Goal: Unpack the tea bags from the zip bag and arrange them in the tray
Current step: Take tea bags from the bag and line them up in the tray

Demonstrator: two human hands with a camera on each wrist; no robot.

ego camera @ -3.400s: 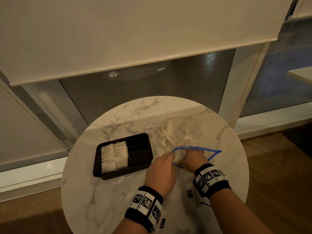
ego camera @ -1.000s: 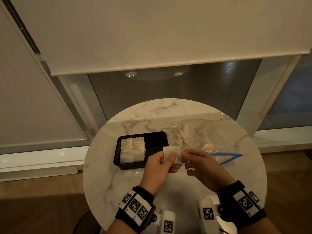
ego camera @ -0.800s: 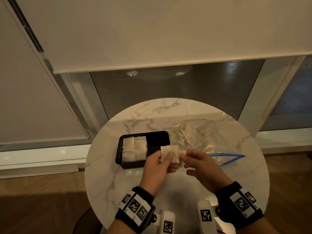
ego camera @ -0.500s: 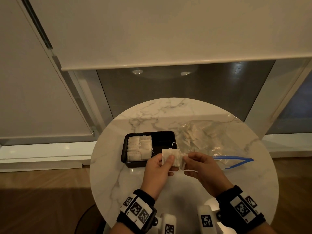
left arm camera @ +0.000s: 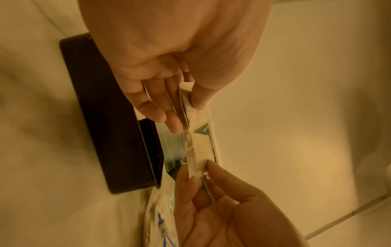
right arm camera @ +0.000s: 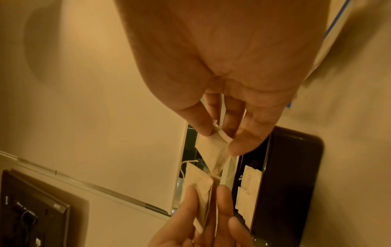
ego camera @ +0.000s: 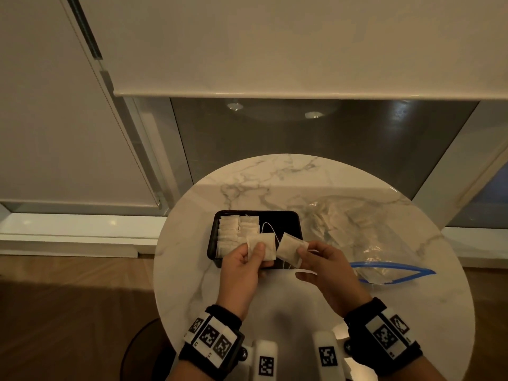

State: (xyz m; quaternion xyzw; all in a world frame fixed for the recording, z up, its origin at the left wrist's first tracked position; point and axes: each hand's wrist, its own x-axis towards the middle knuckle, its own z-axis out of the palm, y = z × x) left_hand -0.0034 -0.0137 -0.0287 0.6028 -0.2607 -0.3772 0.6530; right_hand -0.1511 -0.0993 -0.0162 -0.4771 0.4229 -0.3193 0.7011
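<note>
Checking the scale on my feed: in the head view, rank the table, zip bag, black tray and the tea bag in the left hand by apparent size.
1. table
2. zip bag
3. black tray, smaller than the bag's spread
4. tea bag pinched by the left hand, though it is held nearer the camera

white marble table (ego camera: 302, 303) with grey veins; black tray (ego camera: 286, 218); pale cream tea bags (ego camera: 237, 233) with white strings; clear zip bag (ego camera: 365, 232) with a blue seal strip; black wristbands (ego camera: 210, 345) with black-and-white square-patterned tags; brown wooden floor (ego camera: 68, 320).
</note>
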